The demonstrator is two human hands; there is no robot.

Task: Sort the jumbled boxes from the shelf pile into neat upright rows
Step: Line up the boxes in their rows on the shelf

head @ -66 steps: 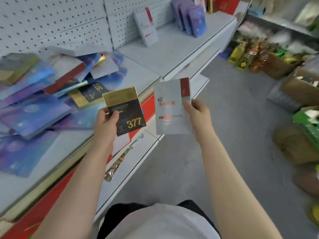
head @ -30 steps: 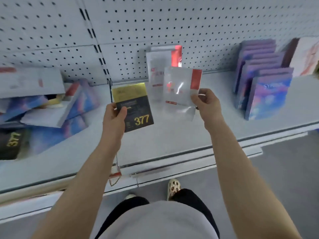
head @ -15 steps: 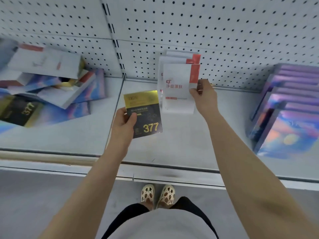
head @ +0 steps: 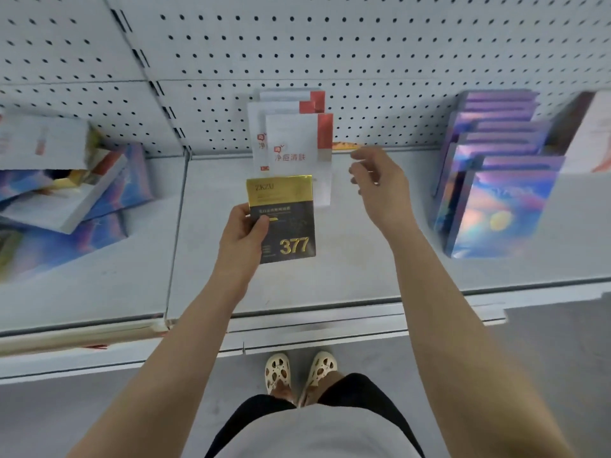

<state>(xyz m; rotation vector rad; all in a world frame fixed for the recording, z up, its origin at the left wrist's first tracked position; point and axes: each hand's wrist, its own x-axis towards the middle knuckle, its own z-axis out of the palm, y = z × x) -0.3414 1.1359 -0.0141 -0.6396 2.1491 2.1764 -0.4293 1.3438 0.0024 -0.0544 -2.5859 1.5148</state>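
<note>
Released from my right hand [head: 380, 186], now loose-fingered beside it, the white box [head: 299, 153] stands fronting its row, while my left hand [head: 243, 239] grips the black-and-gold box [head: 284, 223] awaiting placement.

At frame centre the left hand [head: 243, 238] holds a black-and-gold box [head: 282, 219] marked 377. Just above it, three white-and-red boxes [head: 294, 150] stand upright against the pegboard [head: 363, 44]. The right hand [head: 380, 183], fingers relaxed, hovers beside them. Jumbled boxes [head: 66, 200] lie at left; purple boxes [head: 496, 180] stand in a row at right on the shelf [head: 363, 276].
</note>
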